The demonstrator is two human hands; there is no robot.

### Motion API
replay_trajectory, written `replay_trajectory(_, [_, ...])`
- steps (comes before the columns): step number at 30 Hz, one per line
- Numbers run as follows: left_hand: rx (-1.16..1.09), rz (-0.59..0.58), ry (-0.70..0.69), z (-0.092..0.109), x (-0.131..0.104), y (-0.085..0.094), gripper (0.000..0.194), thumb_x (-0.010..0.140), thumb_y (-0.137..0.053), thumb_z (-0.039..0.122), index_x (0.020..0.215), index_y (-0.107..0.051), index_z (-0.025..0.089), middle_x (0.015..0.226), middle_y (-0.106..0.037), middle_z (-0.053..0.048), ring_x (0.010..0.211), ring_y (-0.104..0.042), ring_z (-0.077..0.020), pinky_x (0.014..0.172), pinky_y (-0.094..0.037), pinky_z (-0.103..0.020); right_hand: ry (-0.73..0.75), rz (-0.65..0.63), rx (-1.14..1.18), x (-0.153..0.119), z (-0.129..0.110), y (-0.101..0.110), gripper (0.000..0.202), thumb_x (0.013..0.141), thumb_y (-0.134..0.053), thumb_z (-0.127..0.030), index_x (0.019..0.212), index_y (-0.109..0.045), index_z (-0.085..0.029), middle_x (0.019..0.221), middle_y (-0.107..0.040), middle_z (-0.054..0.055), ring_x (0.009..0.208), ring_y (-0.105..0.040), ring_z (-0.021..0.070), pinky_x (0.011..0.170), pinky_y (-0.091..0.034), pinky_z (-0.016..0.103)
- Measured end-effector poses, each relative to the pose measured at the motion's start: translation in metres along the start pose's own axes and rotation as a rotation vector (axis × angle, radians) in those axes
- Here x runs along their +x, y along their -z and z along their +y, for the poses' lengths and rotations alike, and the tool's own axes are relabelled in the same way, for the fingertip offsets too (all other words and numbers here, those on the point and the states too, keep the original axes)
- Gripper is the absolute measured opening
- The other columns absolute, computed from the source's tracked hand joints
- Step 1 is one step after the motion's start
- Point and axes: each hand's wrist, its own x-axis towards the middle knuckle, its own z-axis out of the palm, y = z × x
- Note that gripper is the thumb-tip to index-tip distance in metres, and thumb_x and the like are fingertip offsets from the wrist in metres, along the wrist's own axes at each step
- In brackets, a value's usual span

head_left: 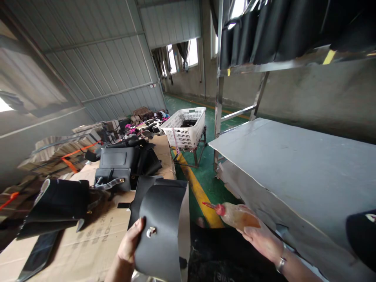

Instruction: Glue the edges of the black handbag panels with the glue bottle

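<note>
The left hand (pixel 129 243) is gripping the black piece (pixel 163 213) at the cardboard's (pixel 88 250) edge; the right hand (pixel 261 242) is holding the bottle (pixel 237 216) (its red tip (pixel 209 205) is pointing sideways). Working neatly means keeping that tip off the shiny clasp (pixel 150 232).

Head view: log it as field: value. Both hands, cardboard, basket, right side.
left hand: left hand grips a curved black panel by its near-left edge; metal clasp on its face
right hand: right hand holds a squeeze bottle, red nozzle pointing left toward the panel
cardboard: cardboard bears black bag pieces
basket: white basket on a metal stand; dark contents, unidentifiable
right side: grey tabletop; rack with black material above
</note>
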Motion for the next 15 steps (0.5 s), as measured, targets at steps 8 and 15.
replay_trajectory(8, [-0.008,0.114,-0.038,-0.011,0.022,0.011,0.067,0.06,-0.093,0.043,0.117,-0.068,0.019,0.095,-0.08,-0.008,0.087,-0.077,-0.0332,0.079,-0.06,-0.042,0.023,0.176,0.17,-0.021,0.017,0.013,0.043,0.071,-0.088,-0.042,0.107,-0.07,-0.028,0.087,-0.077,0.002,0.056,-0.062,0.0164,0.047,-0.048,0.027])
replay_trajectory(15, [-0.04,0.062,-0.023,-0.015,0.019,0.008,0.067,0.056,-0.096,0.044,0.113,-0.068,0.023,0.086,-0.079,-0.004,0.072,-0.075,-0.0278,0.071,-0.06,-0.04,-0.009,0.241,0.221,-0.029,0.026,0.028,0.032,0.079,-0.083,-0.046,0.104,-0.073,-0.029,0.097,-0.08,0.002,0.078,-0.071,0.0205,0.058,-0.056,0.027])
